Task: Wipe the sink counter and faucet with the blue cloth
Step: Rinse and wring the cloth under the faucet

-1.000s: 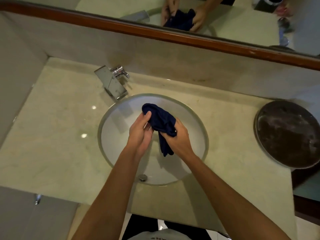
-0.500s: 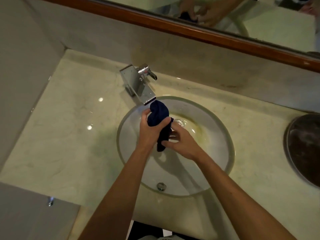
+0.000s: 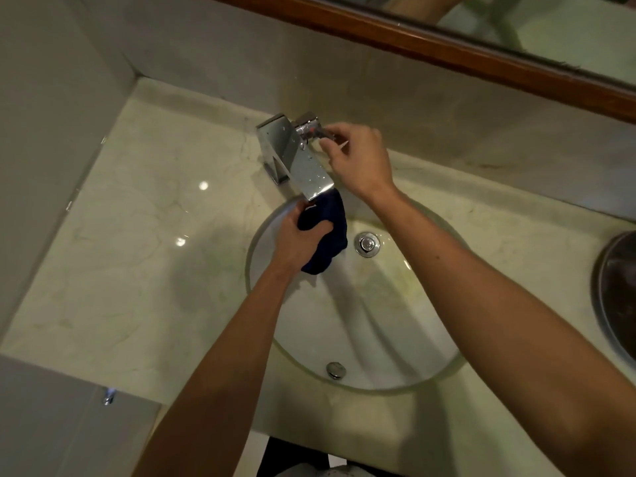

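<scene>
**Left hand holds cloth under spout, right hand on faucet lever**

Left hand (image 3: 296, 239) is curled tight around the blue cloth (image 3: 328, 235), fingers wrapped over the bunched top, thumb side toward 12 o'clock. Cloth sits directly under the tip of the faucet (image 3: 292, 153) spout, touching or just below it; cannot tell which. Loose end of cloth hangs toward 5 o'clock from the fist, over the sink basin (image 3: 378, 339).

Right hand (image 3: 358, 156) is at the faucet lever (image 3: 311, 127), at 12 o'clock of the basin. Fingers partly curled, fingertips pinching the lever's small handle end; palm off the faucet body. Wrist crosses over the back rim of the basin.

Faucet is chrome, square-bodied, with water drops on the spout top. It stands on the tabletop (image 3: 155, 253) at 11 o'clock of the basin. Tabletop is pale marble-look stone with light glints at 9 o'clock.

Drain (image 3: 368, 244) sits inside the basin just at 3 o'clock of the cloth. Overflow fitting (image 3: 335, 370) is at the basin's 6 o'clock wall. A dark round tray (image 3: 616, 294) is at the far 3 o'clock edge, partly cut off. Wood-framed mirror (image 3: 447, 46) runs along 12 to 2 o'clock above the backsplash. Both forearms are bare.
</scene>
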`<state>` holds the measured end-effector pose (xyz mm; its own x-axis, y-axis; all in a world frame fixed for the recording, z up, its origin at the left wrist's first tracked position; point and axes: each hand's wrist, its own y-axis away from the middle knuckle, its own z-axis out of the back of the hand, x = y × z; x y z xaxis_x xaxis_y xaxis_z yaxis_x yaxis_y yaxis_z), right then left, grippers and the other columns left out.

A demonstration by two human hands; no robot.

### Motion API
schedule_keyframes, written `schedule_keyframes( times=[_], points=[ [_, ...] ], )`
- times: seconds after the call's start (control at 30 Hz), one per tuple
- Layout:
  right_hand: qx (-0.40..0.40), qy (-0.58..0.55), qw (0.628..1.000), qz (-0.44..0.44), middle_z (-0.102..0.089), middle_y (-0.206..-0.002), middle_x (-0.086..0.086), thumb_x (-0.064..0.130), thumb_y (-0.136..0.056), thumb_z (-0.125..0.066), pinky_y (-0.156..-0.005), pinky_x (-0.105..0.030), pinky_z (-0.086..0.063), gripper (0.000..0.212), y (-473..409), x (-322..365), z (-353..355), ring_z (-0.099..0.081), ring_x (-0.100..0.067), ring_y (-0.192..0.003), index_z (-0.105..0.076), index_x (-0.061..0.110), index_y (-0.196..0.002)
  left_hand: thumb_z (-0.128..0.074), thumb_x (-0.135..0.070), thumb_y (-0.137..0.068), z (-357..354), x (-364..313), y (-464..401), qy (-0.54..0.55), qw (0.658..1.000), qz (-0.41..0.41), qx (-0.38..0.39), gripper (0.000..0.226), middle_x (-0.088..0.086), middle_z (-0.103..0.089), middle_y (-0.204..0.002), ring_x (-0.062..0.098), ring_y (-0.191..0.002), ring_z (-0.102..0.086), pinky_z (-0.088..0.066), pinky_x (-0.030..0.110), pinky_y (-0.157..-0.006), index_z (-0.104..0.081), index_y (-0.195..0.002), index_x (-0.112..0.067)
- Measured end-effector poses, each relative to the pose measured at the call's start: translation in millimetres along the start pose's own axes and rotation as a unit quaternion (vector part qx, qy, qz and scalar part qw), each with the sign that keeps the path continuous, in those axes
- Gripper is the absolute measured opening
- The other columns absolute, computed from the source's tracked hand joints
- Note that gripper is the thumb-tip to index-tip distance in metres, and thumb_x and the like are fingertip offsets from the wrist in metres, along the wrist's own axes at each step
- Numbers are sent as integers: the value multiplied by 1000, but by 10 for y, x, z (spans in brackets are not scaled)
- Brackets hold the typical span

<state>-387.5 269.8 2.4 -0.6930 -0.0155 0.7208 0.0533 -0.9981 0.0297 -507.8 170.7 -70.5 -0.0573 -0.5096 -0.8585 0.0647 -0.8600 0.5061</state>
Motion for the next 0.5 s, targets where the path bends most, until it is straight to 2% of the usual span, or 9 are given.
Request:
schedule_keyframes(
  times=[0.07, 0.2, 0.3, 0.37, 0.4, 0.43, 0.47, 0.5],
  points=[
    [-5, -16, 1000, -9, -77, -94, 10, 29, -98, -65, -80, -40, -61, 20, -94, -96, -19, -71, -6, -81, -77, 25, -114, -68, -24, -71, 30, 19, -37, 4, 1000, 15, -2, 35, -4, -73, -104, 17, -99, -71, -58, 45, -94, -61, -98, -46],
    [-48, -172, 982, -67, -77, -83, 3, 36, -93, -73, -68, -39, -64, 23, -67, -306, -54, -76, -12, -73, -78, 18, -105, -66, -11, -74, 15, 102, -111, 42, 999, 28, -3, 35, -5, -74, -93, 15, -89, -71, -59, 42, -84, -66, -104, -30],
    [-158, -271, 929, -195, -75, -76, -4, 48, -92, -71, -67, -37, -63, 38, 373, -656, -205, -72, -17, -69, -76, 11, -86, -60, -4, -70, 3, 161, -139, 70, 997, 28, -19, 43, -1, -75, -91, 16, -85, -70, -56, 38, -74, -70, -110, -16],
    [-191, -264, 885, -332, -68, -71, -4, 58, -90, -67, -71, -42, -59, 50, 729, -925, -426, -63, -19, -67, -66, 11, -73, -58, -6, -60, -8, 205, -156, 101, 994, 27, -20, 53, 17, -73, -99, 34, -85, -69, -53, 45, -64, -70, -112, -9],
    [-158, -262, 860, -408, -64, -74, -3, 64, -88, -64, -73, -41, -59, 52, 883, -1042, -564, -62, -19, -70, -62, 14, -71, -57, -5, -57, -19, 245, -166, 118, 993, 25, -16, 55, 28, -69, -104, 43, -82, -66, -51, 49, -58, -67, -111, -5],
    [-88, -278, 833, -471, -63, -80, -3, 71, -86, -60, -78, -44, -60, 53, 993, -1114, -682, -62, -20, -75, -60, 19, -74, -55, -2, -56, -42, 269, -160, 139, 990, 25, -15, 55, 35, -65, -109, 49, -81, -65, -50, 52, -56, -64, -110, -2],
    [12, -320, 793, -519, -64, -86, -4, 78, -83, -56, -78, -45, -60, 56, 1075, -1136, -771, -64, -22, -78, -61, 22, -80, -52, 1, -55, -74, 278, -145, 160, 987, 25, -18, 54, 38, -63, -112, 51, -82, -65, -52, 50, -56, -60, -108, 0],
    [109, -402, 726, -547, -67, -95, -6, 83, -79, -56, -79, -44, -59, 62, 1126, -1127, -844, -67, -25, -84, -65, 23, -91, -50, 4, -53, -108, 281, -118, 173, 984, 22, -22, 53, 37, -63, -113, 49, -84, -65, -54, 47, -57, -59, -104, 0]
  ],
)
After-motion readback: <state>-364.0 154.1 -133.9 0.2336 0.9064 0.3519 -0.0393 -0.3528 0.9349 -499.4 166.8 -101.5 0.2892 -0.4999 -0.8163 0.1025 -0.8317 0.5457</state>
